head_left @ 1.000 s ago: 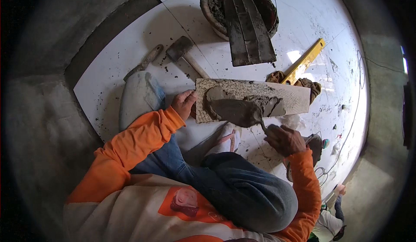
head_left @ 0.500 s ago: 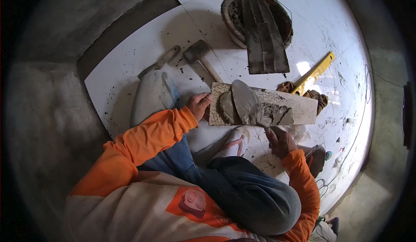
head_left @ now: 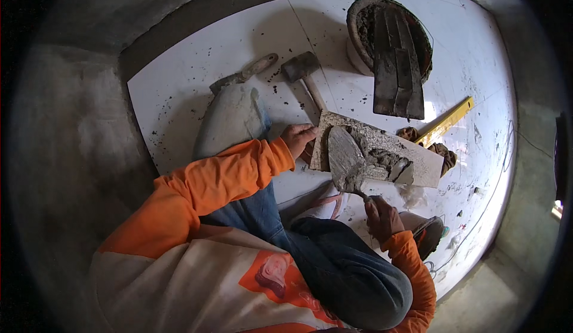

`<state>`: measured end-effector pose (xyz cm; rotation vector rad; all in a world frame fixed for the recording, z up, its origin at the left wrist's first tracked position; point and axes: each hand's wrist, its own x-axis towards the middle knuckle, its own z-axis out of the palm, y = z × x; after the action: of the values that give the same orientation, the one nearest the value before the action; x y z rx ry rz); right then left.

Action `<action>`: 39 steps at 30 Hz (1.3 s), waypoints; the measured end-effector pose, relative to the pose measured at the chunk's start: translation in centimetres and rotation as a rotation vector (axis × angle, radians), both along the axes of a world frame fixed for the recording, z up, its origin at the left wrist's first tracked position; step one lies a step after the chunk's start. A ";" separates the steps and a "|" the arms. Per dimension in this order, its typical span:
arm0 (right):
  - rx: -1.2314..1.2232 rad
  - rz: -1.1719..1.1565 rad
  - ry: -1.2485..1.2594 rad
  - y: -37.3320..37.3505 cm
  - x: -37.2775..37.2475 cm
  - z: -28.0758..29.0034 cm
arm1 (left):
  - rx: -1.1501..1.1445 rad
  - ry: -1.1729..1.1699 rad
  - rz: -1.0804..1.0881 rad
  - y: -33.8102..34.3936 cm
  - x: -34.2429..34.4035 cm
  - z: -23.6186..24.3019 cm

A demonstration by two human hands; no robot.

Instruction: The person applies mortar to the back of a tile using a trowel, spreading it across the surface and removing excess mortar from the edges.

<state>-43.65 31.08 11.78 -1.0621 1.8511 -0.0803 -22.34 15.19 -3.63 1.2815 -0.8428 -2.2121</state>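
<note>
My left hand (head_left: 298, 139) grips the left end of a narrow tile strip (head_left: 425, 165), its fingers closed at the edge. The strip's textured upper face is partly smeared with grey mortar (head_left: 385, 161). My right hand (head_left: 384, 218) is wrapped round the handle of a trowel (head_left: 347, 159). The trowel's mortar-coated blade lies over the left part of the strip. Where the blade overlaps, the strip's surface is hidden.
Beyond the strip stands a mortar bucket (head_left: 353, 40) with a dark metal float (head_left: 397, 64) across its rim. A rubber mallet (head_left: 301, 67) and a putty knife (head_left: 259, 64) lie on white floor tiles. A yellow level (head_left: 446, 121) rests near brown cloth (head_left: 443, 157) at the right.
The trowel blade has shifted and turned over the strip's left end, and the mortar there looks thinner. The strip now slants down to the right. The whole view has shifted slightly.
</note>
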 end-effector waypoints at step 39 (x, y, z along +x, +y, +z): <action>0.081 0.246 0.076 2.9 -0.5 1.4 | -0.074 0.020 0.012 -0.1 0.0 -2.6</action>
<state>-44.13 33.96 13.21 -1.2417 1.7604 0.1804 -22.37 15.07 -6.27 1.2250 -0.8988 -2.1599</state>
